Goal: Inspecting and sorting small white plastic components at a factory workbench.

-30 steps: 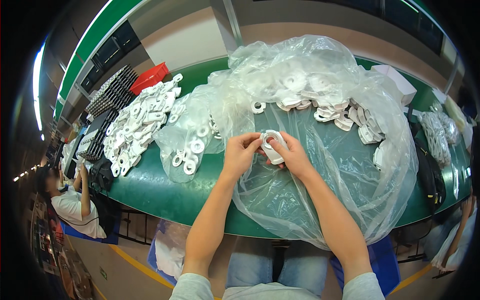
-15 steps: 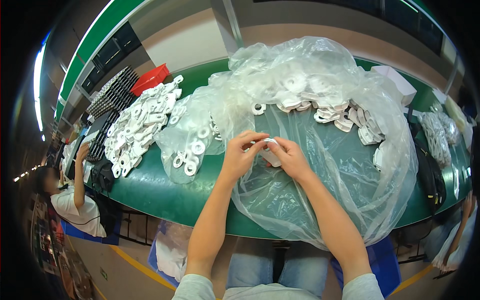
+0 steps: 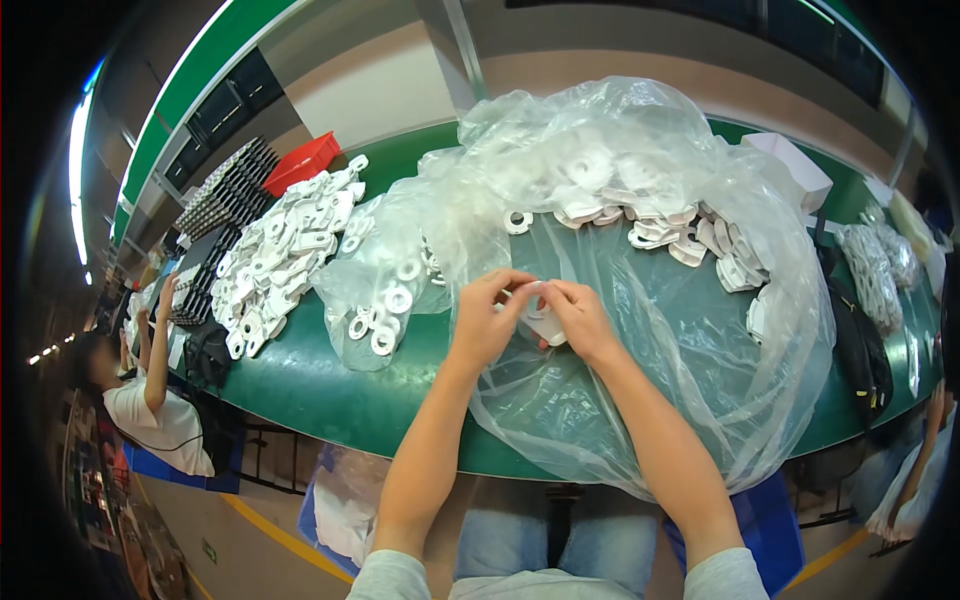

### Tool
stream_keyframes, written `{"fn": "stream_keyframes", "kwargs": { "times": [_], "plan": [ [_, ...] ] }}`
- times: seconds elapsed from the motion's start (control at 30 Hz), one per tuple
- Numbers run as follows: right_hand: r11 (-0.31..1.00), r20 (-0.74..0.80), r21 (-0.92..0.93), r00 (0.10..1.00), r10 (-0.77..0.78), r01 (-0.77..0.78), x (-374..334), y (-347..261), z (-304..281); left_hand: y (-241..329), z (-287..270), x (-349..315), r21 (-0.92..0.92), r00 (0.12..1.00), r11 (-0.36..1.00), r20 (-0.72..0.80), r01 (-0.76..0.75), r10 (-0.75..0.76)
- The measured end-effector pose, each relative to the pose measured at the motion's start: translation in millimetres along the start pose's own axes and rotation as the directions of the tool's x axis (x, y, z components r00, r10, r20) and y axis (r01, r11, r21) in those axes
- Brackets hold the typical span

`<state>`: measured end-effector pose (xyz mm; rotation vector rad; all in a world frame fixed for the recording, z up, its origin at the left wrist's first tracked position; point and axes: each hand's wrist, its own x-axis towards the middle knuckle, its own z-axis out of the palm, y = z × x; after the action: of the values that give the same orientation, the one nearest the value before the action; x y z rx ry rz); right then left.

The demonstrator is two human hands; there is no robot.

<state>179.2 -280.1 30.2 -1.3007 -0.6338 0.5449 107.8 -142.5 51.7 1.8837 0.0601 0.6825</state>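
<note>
Between my two hands is a white plastic part (image 3: 545,326) with a round opening near its upper end, held above the green table. My left hand (image 3: 490,318) pinches its upper left edge, fingers closed and bent over the top. From the other side, my right hand (image 3: 581,320) grips it with thumb and fingers; the fingertips partly hide the opening. Under my hands spreads a large clear plastic bag (image 3: 690,340), with several similar white parts (image 3: 740,262) along its far side. A smaller clear bag with white rings (image 3: 397,299) lies left of my left hand.
Further left is a heap of loose white parts (image 3: 285,235), beside stacked dark trays (image 3: 228,185) and a red bin (image 3: 303,163). A white box (image 3: 790,170) and a black bag (image 3: 855,345) stand right. A co-worker (image 3: 160,415) sits at the far left.
The white part has turned so that more of its face and opening shows. My fingers have shifted slightly around it, while both hands stay in nearly the same place.
</note>
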Motion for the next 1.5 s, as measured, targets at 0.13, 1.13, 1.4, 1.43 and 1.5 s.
{"fn": "stream_keyframes", "kwargs": {
  "times": [0.13,1.13,1.4,1.43,1.5],
  "plan": [
    [0.994,0.026,0.092,0.998,0.053,-0.055,10.4,14.0,-0.4,11.3,-8.0,-6.1,0.335,0.972,0.913,0.091,-0.233,0.215],
    [0.996,0.009,-0.086,1.0,0.021,-0.02,-0.1,-2.8,-13.0,9.9,-24.8,22.1,0.263,0.922,0.929,0.355,-0.258,0.156],
    [0.999,0.008,0.001,0.999,0.042,-0.042,3.7,-0.1,-4.8,-76.3,23.6,90.0,0.846,0.973,0.483,0.179,-0.228,0.147],
    [0.998,-0.005,0.008,0.998,0.056,-0.056,3.1,1.5,-7.0,-70.8,27.2,89.7,0.857,0.979,0.475,0.174,-0.202,0.104],
    [0.997,-0.014,0.018,0.997,0.072,-0.072,4.9,6.7,-7.9,-59.5,29.7,87.4,0.869,0.985,0.463,0.165,-0.173,0.057]
  ]
}}
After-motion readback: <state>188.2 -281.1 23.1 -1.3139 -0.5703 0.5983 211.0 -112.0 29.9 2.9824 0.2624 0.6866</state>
